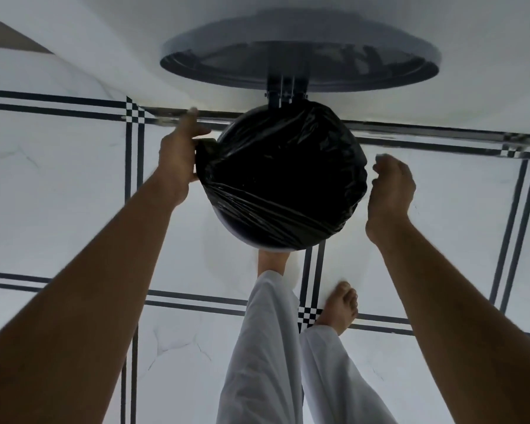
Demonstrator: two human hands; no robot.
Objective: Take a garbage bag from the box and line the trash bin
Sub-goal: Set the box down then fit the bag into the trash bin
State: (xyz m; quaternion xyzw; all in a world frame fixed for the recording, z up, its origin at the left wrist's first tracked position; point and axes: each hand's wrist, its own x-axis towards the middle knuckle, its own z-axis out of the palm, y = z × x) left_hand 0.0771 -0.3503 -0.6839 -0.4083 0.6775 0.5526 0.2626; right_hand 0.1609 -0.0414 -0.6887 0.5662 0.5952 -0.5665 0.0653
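A round pedal trash bin [242, 232] stands on the tiled floor, seen from above. A black garbage bag [282, 179] lines it, with its edge folded down over the rim. The round lid [300, 53] stands raised on its hinge at the far side. My left hand [178, 160] holds the bag's edge against the bin's left side, thumb over the plastic. My right hand [390, 191] hovers just right of the bin with loosely curled fingers, holding nothing and apart from the bag. No box is in view.
White floor tiles with black double lines surround the bin. A white wall [104, 41] rises right behind it. One bare foot [271, 260] sits under the bin's front edge at the pedal. The other foot [340, 307] stands to the right.
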